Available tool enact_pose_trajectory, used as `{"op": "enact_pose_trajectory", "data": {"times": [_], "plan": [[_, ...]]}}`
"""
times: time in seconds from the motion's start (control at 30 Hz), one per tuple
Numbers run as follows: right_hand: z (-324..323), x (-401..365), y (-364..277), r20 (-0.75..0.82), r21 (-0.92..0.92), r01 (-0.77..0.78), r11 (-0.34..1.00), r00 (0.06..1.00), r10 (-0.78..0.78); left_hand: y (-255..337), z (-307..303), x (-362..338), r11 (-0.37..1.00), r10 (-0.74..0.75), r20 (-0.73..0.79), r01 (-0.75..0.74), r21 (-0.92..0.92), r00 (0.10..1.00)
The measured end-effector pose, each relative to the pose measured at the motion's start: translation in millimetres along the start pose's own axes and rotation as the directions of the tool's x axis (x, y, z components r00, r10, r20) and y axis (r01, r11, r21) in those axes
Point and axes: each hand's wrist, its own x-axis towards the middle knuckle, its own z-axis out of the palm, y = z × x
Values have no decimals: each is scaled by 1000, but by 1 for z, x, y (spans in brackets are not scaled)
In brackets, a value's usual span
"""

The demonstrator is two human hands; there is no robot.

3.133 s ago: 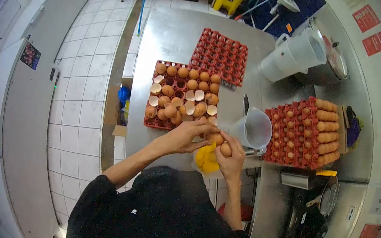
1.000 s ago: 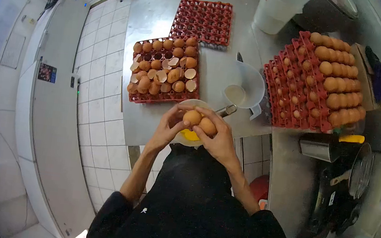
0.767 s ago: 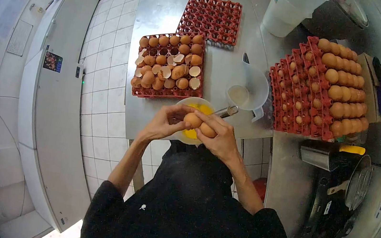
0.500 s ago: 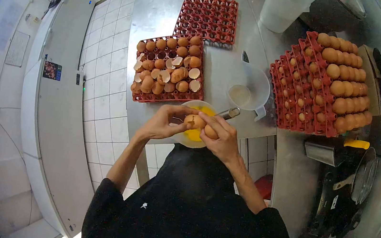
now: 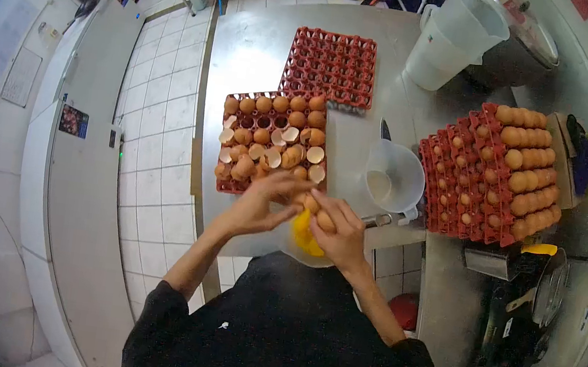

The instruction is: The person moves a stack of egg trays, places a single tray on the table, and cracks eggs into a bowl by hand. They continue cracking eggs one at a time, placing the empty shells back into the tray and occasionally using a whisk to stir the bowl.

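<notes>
My right hand (image 5: pixel 343 240) is closed around a whole brown egg (image 5: pixel 326 222), over a bowl (image 5: pixel 315 262) of yellow beaten egg. At its fingertips is another brown egg or shell (image 5: pixel 311 203), partly hidden. My left hand (image 5: pixel 255 207), slightly blurred, has its thumb and fingers apart at the near edge of a red egg tray (image 5: pixel 229 185); I see nothing in it. That tray carries whole eggs and several broken shells (image 5: pixel 275 157). A metal handle (image 5: pixel 378 220) sticks out to the right of the bowl.
Behind the egg tray lies another red tray (image 5: pixel 330 66) without eggs. A clear measuring jug (image 5: pixel 403 175) stands to the right, beside stacked red trays full of eggs (image 5: pixel 469 177). Tall plastic jugs (image 5: pixel 441 54) are at the back. Pans and a strainer (image 5: pixel 552 288) lie on the right.
My left hand has come away from the cracked egg both hands held and moved up-left to the tray. My right hand still holds its eggs. The whole view has shifted downward.
</notes>
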Motion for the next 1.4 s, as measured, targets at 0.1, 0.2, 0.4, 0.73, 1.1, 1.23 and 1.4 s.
{"op": "enact_pose_trajectory", "data": {"times": [0.1,0.2,0.4,0.73,1.1,1.23,1.4], "plan": [[36,65,-3,-43,152,-33,988,998,40,-27,-31,9,958,-234,-193,193,-211,953],[79,113,23,22,83,-70,994,997,68,-83,-50,32,986,-159,-328,135,-95,931],[78,99,33,-18,15,-78,997,997,78,-115,-58,68,849,-32,-89,74,523,996],[70,22,-16,-169,375,-291,880,912,374,-18,24,107,967,45,124,-12,-255,991],[30,-25,-1,34,783,-319,534,879,475,11,74,80,982,178,-251,-186,-10,952],[39,-18,4,-257,827,56,559,922,289,1,81,51,982,163,-442,-186,-9,882],[58,-34,43,-504,362,-24,932,836,217,-2,131,-12,978,13,-677,130,161,736]]}}
